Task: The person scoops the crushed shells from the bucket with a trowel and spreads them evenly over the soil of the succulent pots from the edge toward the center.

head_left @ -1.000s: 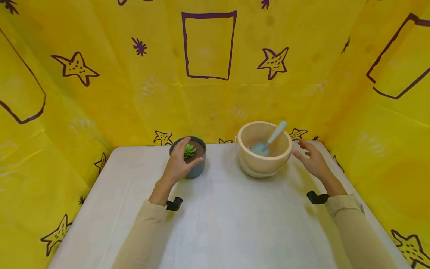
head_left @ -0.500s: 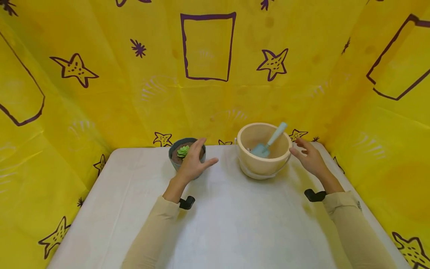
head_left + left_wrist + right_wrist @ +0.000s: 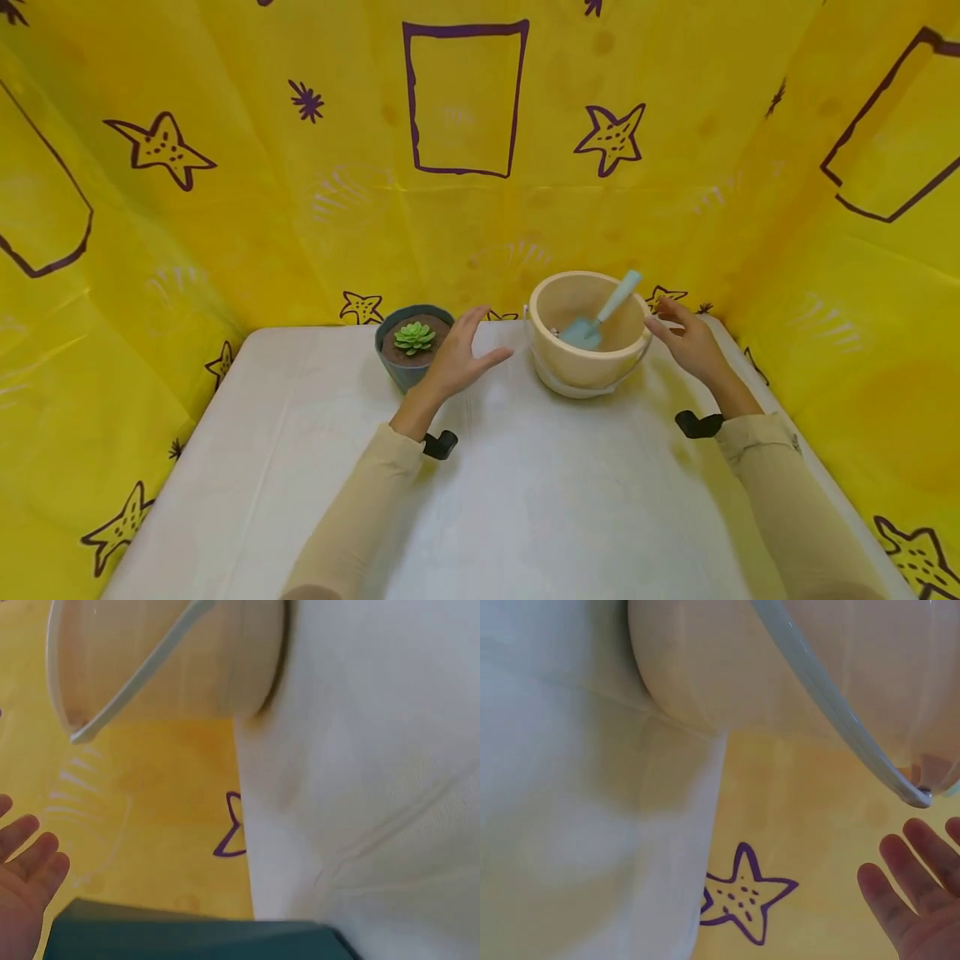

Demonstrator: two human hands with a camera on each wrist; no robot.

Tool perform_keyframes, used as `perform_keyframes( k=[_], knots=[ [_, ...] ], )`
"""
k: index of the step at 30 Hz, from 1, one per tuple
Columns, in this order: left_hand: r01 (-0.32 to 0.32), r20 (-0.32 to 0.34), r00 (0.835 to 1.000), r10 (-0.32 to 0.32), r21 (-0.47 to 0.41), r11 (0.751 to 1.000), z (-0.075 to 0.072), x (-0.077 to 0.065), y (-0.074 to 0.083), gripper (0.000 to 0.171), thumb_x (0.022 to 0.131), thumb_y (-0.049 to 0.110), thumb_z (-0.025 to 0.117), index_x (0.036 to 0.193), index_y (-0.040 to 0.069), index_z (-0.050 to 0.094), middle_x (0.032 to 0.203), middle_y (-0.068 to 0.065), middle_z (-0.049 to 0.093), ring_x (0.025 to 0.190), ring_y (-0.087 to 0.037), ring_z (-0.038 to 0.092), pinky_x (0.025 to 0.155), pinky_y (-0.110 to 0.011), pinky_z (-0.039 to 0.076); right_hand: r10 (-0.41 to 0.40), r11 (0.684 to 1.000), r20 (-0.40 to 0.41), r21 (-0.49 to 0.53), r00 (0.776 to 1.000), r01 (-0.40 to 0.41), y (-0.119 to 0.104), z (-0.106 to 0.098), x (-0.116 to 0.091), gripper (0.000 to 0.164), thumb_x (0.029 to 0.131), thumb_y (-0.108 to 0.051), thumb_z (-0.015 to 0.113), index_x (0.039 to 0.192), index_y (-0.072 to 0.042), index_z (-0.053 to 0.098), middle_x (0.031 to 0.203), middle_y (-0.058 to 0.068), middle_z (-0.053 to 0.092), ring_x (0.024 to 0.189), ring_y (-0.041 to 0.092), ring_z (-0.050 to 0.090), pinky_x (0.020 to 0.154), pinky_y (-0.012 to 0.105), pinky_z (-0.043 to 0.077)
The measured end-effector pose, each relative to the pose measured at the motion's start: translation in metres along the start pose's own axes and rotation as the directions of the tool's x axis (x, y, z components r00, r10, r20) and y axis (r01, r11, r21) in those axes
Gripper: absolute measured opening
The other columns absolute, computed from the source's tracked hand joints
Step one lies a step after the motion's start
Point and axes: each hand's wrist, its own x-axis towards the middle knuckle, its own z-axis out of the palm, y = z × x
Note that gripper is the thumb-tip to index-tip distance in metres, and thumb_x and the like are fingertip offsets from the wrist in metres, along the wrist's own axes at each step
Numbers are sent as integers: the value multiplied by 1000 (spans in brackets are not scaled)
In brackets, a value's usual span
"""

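Observation:
A cream bucket [image 3: 577, 367] with a pale handle [image 3: 817, 682] stands at the back of the table, right of centre. Inside it leans a light blue trowel [image 3: 618, 297], grip end above the rim. My right hand [image 3: 690, 348] is beside the bucket's right rim, fingers spread and holding nothing. To the bucket's left, my left hand [image 3: 459, 360] hovers with thumb and fingers apart, between the bucket and a dark teal pot [image 3: 393, 371]. In that pot sits a green succulent [image 3: 415, 337] on brown soil; the hand covers part of the pot's right side.
The table has a white cover [image 3: 525, 500]. A yellow printed sheet [image 3: 465, 233] rises close behind the pot and bucket and along both sides. Each wrist carries a black camera mount, such as the left mount [image 3: 440, 445].
My left hand has moved right, from over the pot toward the bucket, uncovering the succulent. My right hand has shifted slightly left, nearer the bucket's rim. Pot and bucket have stayed put.

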Motion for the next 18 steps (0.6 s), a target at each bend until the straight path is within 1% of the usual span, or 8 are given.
perform_keyframes(
  k=[5, 9, 13, 18],
  knots=[
    [18, 24, 1000, -17, -29, 999, 13, 11, 5, 81, 88, 48, 67, 151, 9, 35, 156, -14, 33, 144, -32, 32, 114, -55, 33, 0, 999, -9, 42, 1000, 1, -1, 2, 6, 68, 101, -35, 52, 152, 1, 26, 147, 30, 40, 132, 45, 41, 108, 61, 34],
    [71, 44, 997, -68, -68, 995, 23, 20, 6, 79, 90, 45, 67, 152, 11, 33, 157, -12, 32, 145, -31, 33, 114, -55, 32, 16, 999, -3, 51, 1000, -16, -1, 2, 10, 71, 100, -38, 52, 152, 2, 25, 147, 29, 41, 134, 45, 40, 110, 61, 33],
    [129, 58, 991, -122, -123, 984, 32, 28, 3, 81, 90, 47, 65, 153, 12, 30, 157, -11, 31, 145, -30, 32, 115, -54, 32, 28, 999, -8, 42, 1000, -28, -1, 1, 13, 71, 100, -40, 50, 152, 2, 26, 145, 30, 43, 134, 47, 39, 110, 63, 32],
    [151, 71, 988, -139, -197, 969, 41, 36, 1, 82, 91, 47, 64, 154, 10, 27, 157, -11, 32, 144, -30, 33, 115, -50, 33, 35, 999, -25, 32, 999, -34, -2, -1, 17, 70, 101, -42, 50, 152, 1, 28, 143, 29, 45, 132, 46, 42, 109, 62, 33]
  ],
)
